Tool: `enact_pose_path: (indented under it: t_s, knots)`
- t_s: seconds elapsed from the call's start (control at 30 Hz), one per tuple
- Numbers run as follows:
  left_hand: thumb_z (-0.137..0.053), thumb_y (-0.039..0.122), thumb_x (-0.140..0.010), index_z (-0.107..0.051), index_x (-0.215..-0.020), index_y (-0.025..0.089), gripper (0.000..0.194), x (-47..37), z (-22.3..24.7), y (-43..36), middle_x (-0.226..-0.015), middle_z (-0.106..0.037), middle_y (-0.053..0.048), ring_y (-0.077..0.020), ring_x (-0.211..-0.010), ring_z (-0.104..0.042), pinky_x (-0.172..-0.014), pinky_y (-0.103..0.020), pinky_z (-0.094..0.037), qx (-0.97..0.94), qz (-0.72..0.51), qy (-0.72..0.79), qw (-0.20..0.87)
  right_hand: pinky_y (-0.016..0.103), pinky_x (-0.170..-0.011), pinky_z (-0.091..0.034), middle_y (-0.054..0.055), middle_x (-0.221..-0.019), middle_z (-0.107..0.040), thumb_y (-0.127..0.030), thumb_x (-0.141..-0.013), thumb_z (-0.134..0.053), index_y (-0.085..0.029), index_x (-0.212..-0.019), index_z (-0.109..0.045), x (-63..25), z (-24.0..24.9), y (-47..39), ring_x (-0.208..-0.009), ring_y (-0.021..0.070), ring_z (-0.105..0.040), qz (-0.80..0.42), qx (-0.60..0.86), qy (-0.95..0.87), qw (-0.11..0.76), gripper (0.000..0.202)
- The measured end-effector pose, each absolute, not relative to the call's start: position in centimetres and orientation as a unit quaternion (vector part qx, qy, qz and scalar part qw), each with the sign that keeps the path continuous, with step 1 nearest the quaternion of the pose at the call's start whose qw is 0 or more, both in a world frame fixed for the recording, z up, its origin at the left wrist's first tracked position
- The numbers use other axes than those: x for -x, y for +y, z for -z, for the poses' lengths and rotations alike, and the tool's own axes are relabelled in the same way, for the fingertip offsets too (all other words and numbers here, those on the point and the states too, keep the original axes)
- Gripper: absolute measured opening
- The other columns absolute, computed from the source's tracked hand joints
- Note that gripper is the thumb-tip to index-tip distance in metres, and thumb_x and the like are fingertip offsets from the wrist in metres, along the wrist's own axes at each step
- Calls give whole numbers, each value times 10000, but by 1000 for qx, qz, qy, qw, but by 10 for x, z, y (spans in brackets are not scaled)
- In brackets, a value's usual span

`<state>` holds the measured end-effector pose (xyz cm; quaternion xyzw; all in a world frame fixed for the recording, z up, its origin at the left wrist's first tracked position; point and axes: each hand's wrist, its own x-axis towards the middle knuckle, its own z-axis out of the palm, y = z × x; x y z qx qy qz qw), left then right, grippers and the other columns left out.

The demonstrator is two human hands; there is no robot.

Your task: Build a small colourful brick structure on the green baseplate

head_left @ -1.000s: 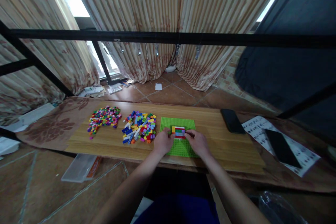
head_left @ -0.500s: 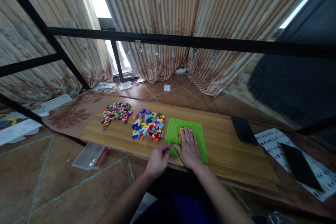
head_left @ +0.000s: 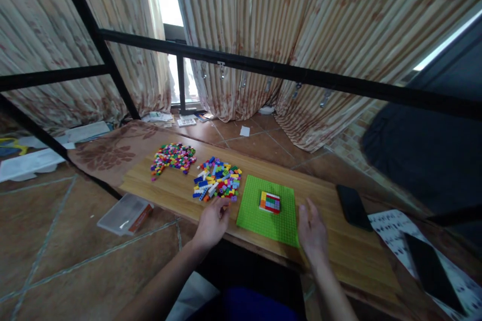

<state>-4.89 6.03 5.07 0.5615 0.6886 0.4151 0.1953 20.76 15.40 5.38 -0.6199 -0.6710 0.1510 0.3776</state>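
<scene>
A green baseplate (head_left: 250, 210) lies on the wooden board. Near its middle sits a small flat block of joined toy bricks (head_left: 270, 202) in red, white, orange, purple and other colours. My left hand (head_left: 211, 221) is left of the plate, at the near edge of a pile of mixed toy bricks (head_left: 218, 179). Its fingers are bent, with thumb and forefinger slightly apart; an orange brick shows by the fingertips. Just past the plate's right edge, my right hand (head_left: 313, 230) is open with its fingers extended, holding nothing.
A pile of smaller bricks (head_left: 173, 156) lies farther left on the wooden board (head_left: 339, 256). At the right are a black phone (head_left: 353, 206), a printed sheet (head_left: 391, 225) and another dark device (head_left: 433, 273). A clear plastic box (head_left: 124, 214) is at lower left. A black metal rail (head_left: 256, 66) crosses behind.
My right hand has lifted off the brick block and moved right, uncovering it. My left hand has moved left from the plate's edge to the brick pile. The view has tilted a little.
</scene>
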Motion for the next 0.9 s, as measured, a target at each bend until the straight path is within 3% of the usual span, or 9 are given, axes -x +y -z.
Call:
enact_pose_path:
  t_s: [0.2, 0.4, 0.67, 0.9]
  knots:
    - [-529, 246, -851, -581, -1104, 196, 263, 51, -43, 76, -1093, -597, -82, -191, -882, -623, -779, -322, -502, -580, -361, 722, 106, 452, -1002, -394, 153, -1264, -578, -529, -887, -400, -146, -1233, -551, -233, -23, 108, -1175, 285, -527, -167, 622, -667, 375, 537]
    - [-541, 238, -842, -568, -1105, 200, 266, 48, -34, 84, -1065, -611, -79, -229, -982, -596, -843, -355, -491, -590, -333, 733, 62, 455, -1008, -388, 161, -1233, -582, -513, -877, -438, -139, -1178, -574, -245, -5, 87, -1153, 282, -531, -162, 615, -673, 376, 498]
    - [-552, 186, -827, -556, -1115, 194, 288, 52, -24, 82, -1086, -620, -77, -221, -1018, -590, -899, -367, -490, -598, -386, 700, 62, 475, -981, -407, 156, -1166, -606, -470, -881, -463, -147, -1133, -597, -238, -3, 90, -1092, 276, -552, -144, 588, -697, 386, 432]
    - [-538, 119, -798, -530, -1161, 196, 372, 53, -23, 79, -1102, -603, -74, -200, -980, -608, -892, -355, -507, -594, -414, 685, 88, 460, -967, -420, 122, -1177, -622, -318, -921, -446, -189, -1149, -612, -172, -28, 85, -1104, 242, -552, -126, 482, -776, 386, 310]
